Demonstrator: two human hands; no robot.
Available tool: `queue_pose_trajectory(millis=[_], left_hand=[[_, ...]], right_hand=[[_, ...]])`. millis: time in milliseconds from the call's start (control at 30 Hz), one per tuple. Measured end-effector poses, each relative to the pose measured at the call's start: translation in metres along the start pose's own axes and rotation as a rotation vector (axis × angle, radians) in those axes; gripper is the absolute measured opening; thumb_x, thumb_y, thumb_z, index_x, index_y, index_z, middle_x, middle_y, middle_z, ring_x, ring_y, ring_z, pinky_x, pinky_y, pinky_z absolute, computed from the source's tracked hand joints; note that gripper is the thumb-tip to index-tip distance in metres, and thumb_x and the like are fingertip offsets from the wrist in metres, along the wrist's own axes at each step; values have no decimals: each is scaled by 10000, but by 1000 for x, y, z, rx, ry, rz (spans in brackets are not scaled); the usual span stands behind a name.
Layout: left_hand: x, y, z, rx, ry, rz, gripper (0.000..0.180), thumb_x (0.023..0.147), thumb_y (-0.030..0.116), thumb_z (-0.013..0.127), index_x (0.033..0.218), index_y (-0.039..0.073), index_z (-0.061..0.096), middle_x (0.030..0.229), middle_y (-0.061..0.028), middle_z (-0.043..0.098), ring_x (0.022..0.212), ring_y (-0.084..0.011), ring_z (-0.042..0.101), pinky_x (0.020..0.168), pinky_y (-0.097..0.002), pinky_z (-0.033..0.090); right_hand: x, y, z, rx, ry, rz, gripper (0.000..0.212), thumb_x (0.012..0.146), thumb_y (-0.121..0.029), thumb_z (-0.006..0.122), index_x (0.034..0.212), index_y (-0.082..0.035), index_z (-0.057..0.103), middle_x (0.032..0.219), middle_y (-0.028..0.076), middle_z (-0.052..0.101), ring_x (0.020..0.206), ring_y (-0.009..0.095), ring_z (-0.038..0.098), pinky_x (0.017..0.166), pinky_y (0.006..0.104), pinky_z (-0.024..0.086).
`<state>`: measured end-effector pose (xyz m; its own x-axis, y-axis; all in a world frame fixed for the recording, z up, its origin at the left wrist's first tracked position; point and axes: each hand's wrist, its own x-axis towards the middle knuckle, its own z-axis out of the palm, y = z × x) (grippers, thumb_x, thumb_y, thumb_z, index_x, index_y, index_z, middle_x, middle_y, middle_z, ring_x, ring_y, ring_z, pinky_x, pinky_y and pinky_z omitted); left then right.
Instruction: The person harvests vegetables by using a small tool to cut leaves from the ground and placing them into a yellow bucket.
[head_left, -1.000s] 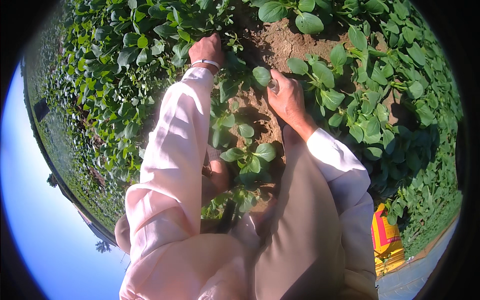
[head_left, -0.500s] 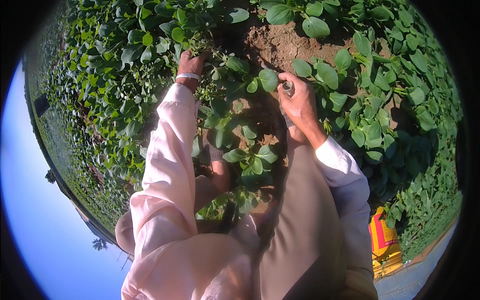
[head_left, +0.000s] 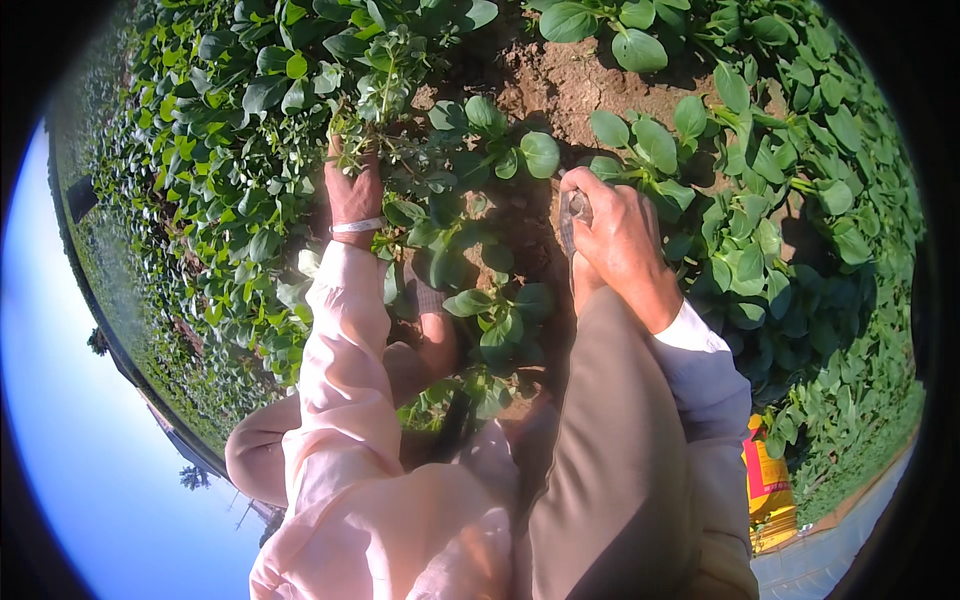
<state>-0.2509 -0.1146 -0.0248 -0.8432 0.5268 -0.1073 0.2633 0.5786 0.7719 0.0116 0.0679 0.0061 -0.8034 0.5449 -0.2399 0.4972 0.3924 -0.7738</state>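
Observation:
My left hand (head_left: 353, 190), with a pale band at the wrist, is closed around a bunch of small-leaved weeds (head_left: 388, 100) that fans out above and right of the fingers. Whether their roots are still in the soil is hidden by leaves. To the right, my right hand (head_left: 625, 235) rests by my knee, its fingers wrapped round a hand tool (head_left: 577, 205). Only the rounded grey end of its handle shows well; the blade is mostly hidden. Between the hands stand broad-leaved green plants (head_left: 540, 155), with another leafy plant (head_left: 500, 318) nearer my feet.
Brown soil (head_left: 575, 95) shows between the plants ahead. Dense leafy crop (head_left: 200, 190) spreads on the left and more (head_left: 760, 210) on the right. My bent knee (head_left: 615, 400) lies below the right hand. A yellow and red bag (head_left: 768, 490) is at the lower right.
My left hand has drawn back toward me and a little left, with the weeds bunched in it. The right hand has lowered slightly and turned, still holding the tool.

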Motion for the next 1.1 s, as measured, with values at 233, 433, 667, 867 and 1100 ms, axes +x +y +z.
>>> queue_pose_trajectory(millis=[233,433,667,867,1100], left_hand=[[20,27,78,449,-381,312,497,714,72,701,1183,19,544,1215,-200,542,1062,-384,568,877,-370,484],[33,32,104,798,-516,99,416,697,93,662,1097,104,548,1055,-140,635,959,-362,629,780,-440,526],[37,66,110,649,-480,603,468,663,33,613,1126,71,548,1216,-121,560,1022,-355,591,820,-411,519],[98,36,98,630,-181,324,365,727,93,630,1082,40,561,1162,-194,585,962,-389,609,800,-430,514],[106,26,73,-32,-99,-185,357,817,145,689,1142,13,623,1037,-96,691,909,-191,631,830,-290,466]], right_hand=[[33,0,34,34,42,24,212,759,-31,614,963,-84,592,706,186,629,694,393,627,589,446,491],[24,5,16,203,70,90,186,745,-29,638,922,-76,605,693,162,646,677,363,647,600,413,503],[15,11,17,261,114,153,171,756,-20,640,908,-86,598,666,132,640,645,337,651,579,384,499],[41,3,22,262,181,46,178,755,-19,645,907,-101,602,673,126,650,645,314,664,581,386,509],[92,6,56,266,192,82,168,764,-67,657,927,-95,626,733,126,678,687,300,675,624,391,530]])
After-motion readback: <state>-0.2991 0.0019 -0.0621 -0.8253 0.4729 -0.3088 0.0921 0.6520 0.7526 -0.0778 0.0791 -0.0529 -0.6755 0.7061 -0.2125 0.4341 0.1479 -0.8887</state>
